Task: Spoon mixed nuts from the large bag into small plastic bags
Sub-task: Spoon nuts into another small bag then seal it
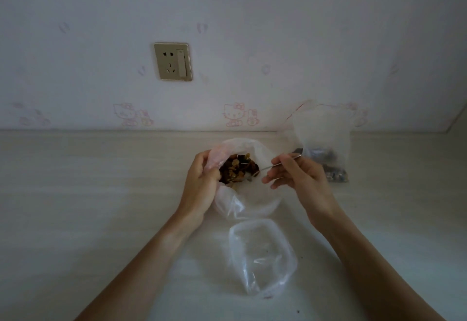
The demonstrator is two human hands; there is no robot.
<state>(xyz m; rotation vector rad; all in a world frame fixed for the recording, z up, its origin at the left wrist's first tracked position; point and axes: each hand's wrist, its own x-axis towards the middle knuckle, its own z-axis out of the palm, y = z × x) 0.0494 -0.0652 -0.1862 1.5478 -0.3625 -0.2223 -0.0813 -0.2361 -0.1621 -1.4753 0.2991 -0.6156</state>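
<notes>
A pale wall with faint cartoon-cat wallpaper fills the upper half of the view, and a light wood-grain counter runs along its foot. On the counter, at the centre, lies the large bag of clear plastic, its mouth pulled open toward the wall so that the mixed nuts, brown and yellow, show inside. Nearer the person, just beside the large bag, a small plastic bag stands open with almost nothing in it. Another small bag, with a red zip strip, leans against the wall at the right, dark nuts settled in its bottom. A beige wall socket with a switch sits on the wall at upper left. The left hand grips the left edge of the large bag's mouth, fingers curled round the plastic. The right hand pinches the handle of a metal spoon between thumb and fingers; the spoon's bowl dips into the right side of the nuts.
</notes>
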